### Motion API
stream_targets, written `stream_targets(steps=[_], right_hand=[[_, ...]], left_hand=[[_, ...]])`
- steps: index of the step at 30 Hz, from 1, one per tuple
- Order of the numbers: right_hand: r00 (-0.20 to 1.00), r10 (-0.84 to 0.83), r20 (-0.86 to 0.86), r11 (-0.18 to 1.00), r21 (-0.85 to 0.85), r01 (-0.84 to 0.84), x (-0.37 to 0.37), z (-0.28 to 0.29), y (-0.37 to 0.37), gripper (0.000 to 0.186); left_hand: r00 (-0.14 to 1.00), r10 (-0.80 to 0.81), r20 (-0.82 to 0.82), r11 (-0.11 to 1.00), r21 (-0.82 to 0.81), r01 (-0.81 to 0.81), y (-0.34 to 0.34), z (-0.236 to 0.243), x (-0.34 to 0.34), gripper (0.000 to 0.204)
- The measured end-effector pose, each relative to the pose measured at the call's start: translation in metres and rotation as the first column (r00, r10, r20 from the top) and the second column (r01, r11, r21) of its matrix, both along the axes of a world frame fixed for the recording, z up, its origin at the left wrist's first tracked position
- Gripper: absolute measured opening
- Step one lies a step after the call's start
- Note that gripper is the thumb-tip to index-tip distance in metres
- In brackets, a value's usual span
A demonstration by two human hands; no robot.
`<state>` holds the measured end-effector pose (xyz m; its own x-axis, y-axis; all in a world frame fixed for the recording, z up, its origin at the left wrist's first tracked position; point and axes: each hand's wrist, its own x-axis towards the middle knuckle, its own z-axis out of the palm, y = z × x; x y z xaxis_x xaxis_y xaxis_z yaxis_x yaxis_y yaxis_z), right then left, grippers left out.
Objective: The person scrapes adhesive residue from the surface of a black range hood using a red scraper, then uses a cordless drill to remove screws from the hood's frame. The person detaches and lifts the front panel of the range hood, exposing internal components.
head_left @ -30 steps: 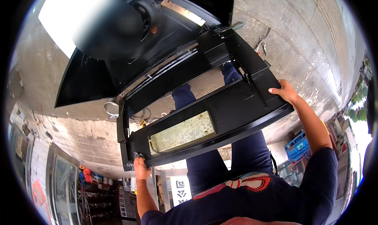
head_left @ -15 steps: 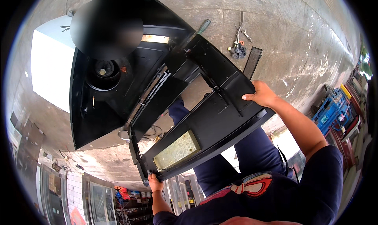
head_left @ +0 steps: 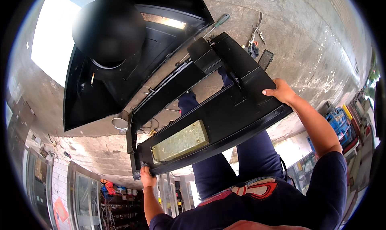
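Note:
I hold a large black metal frame [head_left: 225, 117], which looks like the front section of a range hood, tilted over my legs. My left hand [head_left: 146, 176] grips its lower left corner. At the opposite end, my right hand [head_left: 281, 92] is closed on the edge, thumb on the inner face and fingers hidden behind. A dull yellowish metal box [head_left: 181, 141] is set in the frame near my left hand. Beyond the frame lies the black hood housing [head_left: 161, 37], its round fan opening mostly covered by a blurred patch. A strip of floor shows between the two.
A green-handled screwdriver [head_left: 222, 20] lies beside the housing. Pliers [head_left: 260, 35] and a small dark mesh panel [head_left: 266, 59] rest on the concrete floor to the right. A metal ring [head_left: 120, 124] sits near the frame's left end. Blue crates [head_left: 339, 123] stand at far right.
The frame has come away from the housing, and the gap between them is wider. Both hands keep their hold on it. The whole view has shifted a little.

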<state>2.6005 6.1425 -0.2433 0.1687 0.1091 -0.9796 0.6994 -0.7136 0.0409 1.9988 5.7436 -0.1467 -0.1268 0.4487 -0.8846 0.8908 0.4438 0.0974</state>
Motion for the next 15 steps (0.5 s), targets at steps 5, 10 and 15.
stream_targets(steps=[5,10,15], right_hand=[[0.996,-0.058,-0.072,0.998,-0.010,0.058,-0.003,-0.001,-0.004,0.041],[0.996,-0.076,-0.041,0.997,0.026,0.077,-0.010,-0.003,-0.009,0.042],[0.997,-0.030,-0.070,1.000,0.004,0.030,0.003,-0.012,-0.022,0.043]], left_hand=[[1.000,0.025,-0.003,0.999,0.027,-0.025,-0.014,-0.001,0.005,0.037],[0.999,0.037,0.021,0.998,0.051,-0.038,-0.021,-0.001,0.002,0.036],[0.997,0.073,0.036,0.992,0.098,-0.076,-0.025,-0.013,0.005,0.035]])
